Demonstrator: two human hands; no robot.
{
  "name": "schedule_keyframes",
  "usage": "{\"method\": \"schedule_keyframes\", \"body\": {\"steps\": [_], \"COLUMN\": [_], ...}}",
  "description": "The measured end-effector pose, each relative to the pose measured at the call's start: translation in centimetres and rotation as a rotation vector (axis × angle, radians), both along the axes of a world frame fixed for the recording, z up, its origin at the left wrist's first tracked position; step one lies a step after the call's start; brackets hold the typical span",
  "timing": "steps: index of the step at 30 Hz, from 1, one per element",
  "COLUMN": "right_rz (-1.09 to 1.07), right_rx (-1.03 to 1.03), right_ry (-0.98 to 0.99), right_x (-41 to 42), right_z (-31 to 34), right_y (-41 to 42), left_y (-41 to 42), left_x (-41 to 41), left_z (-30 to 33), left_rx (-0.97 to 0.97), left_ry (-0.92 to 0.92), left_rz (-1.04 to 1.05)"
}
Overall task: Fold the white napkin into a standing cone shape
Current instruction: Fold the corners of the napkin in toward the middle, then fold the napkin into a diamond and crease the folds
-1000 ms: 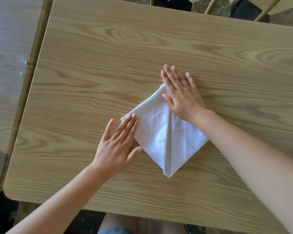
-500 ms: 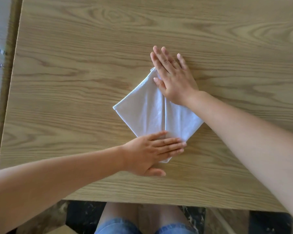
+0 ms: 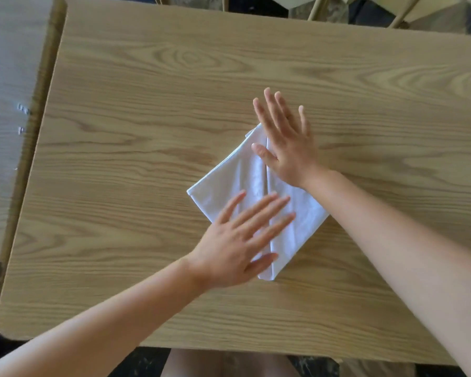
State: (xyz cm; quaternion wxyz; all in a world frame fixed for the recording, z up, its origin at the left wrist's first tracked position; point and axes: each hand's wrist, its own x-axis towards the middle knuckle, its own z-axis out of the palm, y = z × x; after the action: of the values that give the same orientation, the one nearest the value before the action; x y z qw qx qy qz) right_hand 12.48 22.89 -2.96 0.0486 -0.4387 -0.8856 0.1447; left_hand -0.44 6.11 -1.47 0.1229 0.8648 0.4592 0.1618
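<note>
While the white napkin (image 3: 245, 183) lies kite-folded on the tabletop (image 3: 120, 159), the left hand (image 3: 237, 246) and right hand (image 3: 286, 142) press it, flat and spread; standing the cone remains.

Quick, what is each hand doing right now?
Left hand: open, flat on the white napkin, holding nothing.
Right hand: open, flat on the napkin's far corner.

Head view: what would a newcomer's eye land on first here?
The white cloth napkin, folded into a flat kite shape with a centre seam, lies in the middle of the light wood-grain table, its point toward the person. Both bare hands lie flat on it: the left hand with spread fingers over the near-left part, the right hand on the far corner, fingertips reaching onto the table.
</note>
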Motion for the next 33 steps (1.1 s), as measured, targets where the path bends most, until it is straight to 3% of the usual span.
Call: {"method": "schedule_keyframes", "body": {"steps": [3, 5, 8, 17, 27, 33], "right_rz": [-0.258, -0.307, -0.33, -0.491, -0.515, -0.523], "right_rx": [0.068, 0.049, -0.08, -0.241, -0.383, -0.423], "right_ry": [0.117, 0.153, 0.142, 0.143, 0.19, 0.365], "right_x": [1.8, 3.1, 4.1, 4.0, 4.9, 4.9], "right_z": [1.0, 0.9, 0.6, 1.4, 1.6, 4.4], "right_y": [-0.7, -1.4, -2.2, -1.9, -1.7, -1.2], "left_y": [5.4, 8.0, 9.6, 10.3, 10.5, 11.5], "left_x": [-2.8, -4.1, -4.4, -4.0, -4.4, -3.9], "left_z": [0.9, 1.1, 1.1, 1.4, 0.6, 3.0], "left_rx": [0.065, -0.041, -0.267, -0.505, -0.544, -0.575], "left_ry": [0.02, 0.118, 0.165, -0.058, -0.118, -0.207], "left_rz": [0.475, 0.586, 0.611, 0.7, 0.64, 0.667]}}
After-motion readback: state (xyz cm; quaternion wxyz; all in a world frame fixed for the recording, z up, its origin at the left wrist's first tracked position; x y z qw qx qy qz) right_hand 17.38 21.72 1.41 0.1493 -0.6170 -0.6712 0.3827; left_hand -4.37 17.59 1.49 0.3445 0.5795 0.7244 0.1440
